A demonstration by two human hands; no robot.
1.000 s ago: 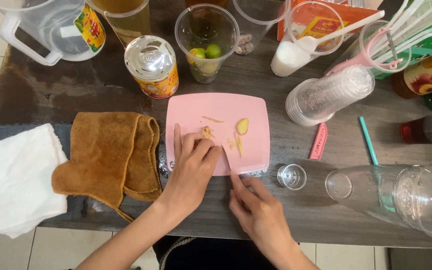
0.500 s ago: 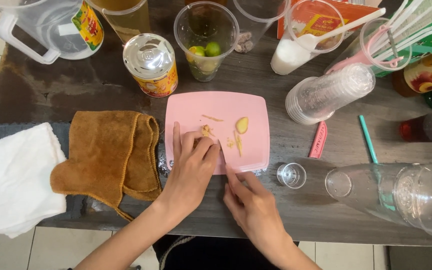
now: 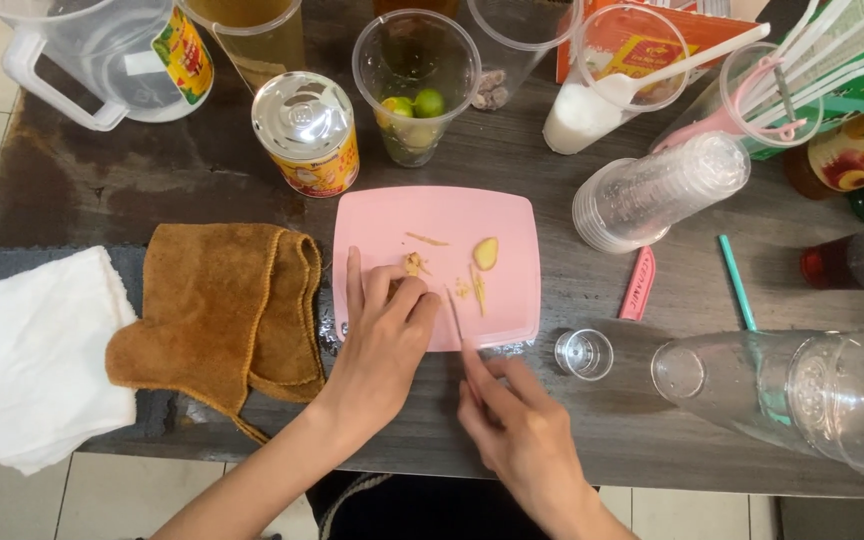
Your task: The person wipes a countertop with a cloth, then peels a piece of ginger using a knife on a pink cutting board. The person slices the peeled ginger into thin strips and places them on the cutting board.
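Note:
A pink cutting board lies on the dark table in front of me. My left hand rests on its near edge, with the fingertips pinning a small piece of ginger. My right hand is just off the board's near edge. It grips a thin small knife whose blade points up onto the board beside my left fingers. A pale ginger slice and a few thin shavings lie to the right of the blade.
A brown cloth and a white cloth lie to the left. Behind the board stand a can, a cup with limes and a jug. To the right are stacked plastic cups, a pink tool, a teal straw and a small clear cup.
My right hand with the knife has shifted only slightly near the board's edge. My left hand keeps its hold on the ginger piece.

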